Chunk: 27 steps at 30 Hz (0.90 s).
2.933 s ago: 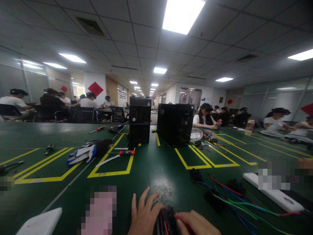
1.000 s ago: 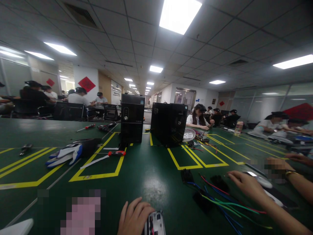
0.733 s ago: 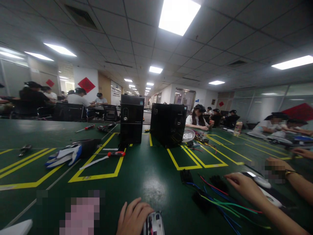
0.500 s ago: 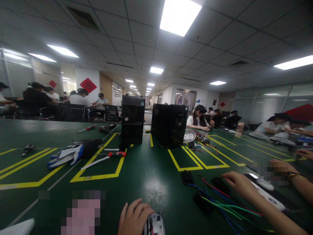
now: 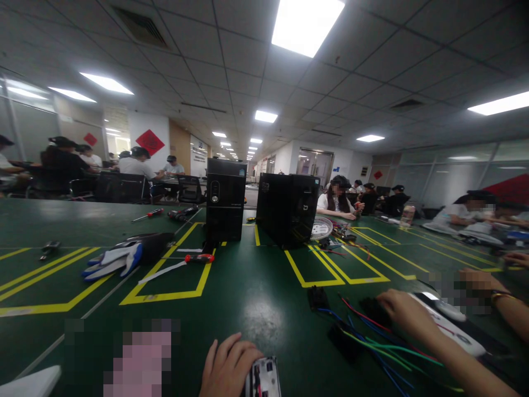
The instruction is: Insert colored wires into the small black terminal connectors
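The head camera looks forward across the green table (image 5: pixel 258 303), ceiling (image 5: pixel 185 60) above, left hand (image 5: pixel 229 364) close at bottom.

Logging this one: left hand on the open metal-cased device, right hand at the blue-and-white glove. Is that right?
The right hand's place is wrong: the head view shows the right hand at a black part near the coloured wires. The left hand is on the open metal-cased device, as you logged.
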Tool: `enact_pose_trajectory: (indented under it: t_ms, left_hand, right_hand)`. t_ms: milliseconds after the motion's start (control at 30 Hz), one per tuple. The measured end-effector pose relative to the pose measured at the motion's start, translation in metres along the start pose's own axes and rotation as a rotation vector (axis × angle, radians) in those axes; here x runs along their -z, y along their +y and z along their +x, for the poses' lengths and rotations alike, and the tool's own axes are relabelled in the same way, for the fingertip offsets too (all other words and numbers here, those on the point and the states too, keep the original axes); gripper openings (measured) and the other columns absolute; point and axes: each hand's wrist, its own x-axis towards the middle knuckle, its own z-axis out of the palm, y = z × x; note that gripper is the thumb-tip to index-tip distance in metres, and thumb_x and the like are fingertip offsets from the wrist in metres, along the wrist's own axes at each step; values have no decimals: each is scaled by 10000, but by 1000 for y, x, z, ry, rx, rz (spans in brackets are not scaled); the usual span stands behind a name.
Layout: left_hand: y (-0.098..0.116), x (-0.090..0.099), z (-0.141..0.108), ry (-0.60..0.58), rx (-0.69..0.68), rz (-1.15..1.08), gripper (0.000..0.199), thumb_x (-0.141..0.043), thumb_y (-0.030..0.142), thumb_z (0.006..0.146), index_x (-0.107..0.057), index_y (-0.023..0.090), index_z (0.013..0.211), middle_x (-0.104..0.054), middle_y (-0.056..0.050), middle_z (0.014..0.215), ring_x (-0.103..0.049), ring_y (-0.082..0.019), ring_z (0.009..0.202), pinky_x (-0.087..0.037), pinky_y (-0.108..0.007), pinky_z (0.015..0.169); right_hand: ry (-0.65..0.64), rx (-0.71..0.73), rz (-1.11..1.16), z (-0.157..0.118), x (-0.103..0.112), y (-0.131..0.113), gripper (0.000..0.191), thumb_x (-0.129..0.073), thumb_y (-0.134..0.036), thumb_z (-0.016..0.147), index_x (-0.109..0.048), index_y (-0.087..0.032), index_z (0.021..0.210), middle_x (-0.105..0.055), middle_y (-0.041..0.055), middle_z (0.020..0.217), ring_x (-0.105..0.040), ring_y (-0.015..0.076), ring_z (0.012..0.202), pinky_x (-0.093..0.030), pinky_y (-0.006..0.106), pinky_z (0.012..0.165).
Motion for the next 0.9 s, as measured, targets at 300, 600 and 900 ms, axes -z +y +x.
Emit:
enact_pose_trajectory:
  t_ms: [300,600,900]
  left_hand:
    - [-3,-5,-2,36,-31,-1,257,-631,299,798,-659,355,1047,-686,2,1138,-524,-321,1195,-353,-607,993]
    - [-1,-4,-4,35,-13,-119,273,-644,289,776,-642,321,1047,-669,4,1149,-487,-323,1220,-294,-588,1036]
    - [-1,7,-5,-27,-52,-157,358,-671,286,739,-602,313,1090,-640,-7,1179,-459,-320,1239,-270,-600,1053]
  right_hand:
    - [-33,99,-135,6,1,-4,310,-383,-78,851,-679,-159,805,-665,121,867,-639,260,825,-390,301,611]
    - [-92,173,-167,15,6,-2,336,-407,-51,837,-686,-180,972,-717,109,921,-686,248,829,-424,289,634]
    - [88,92,-205,12,42,-14,346,-389,-135,860,-730,-172,908,-700,154,971,-631,325,923,-460,405,714]
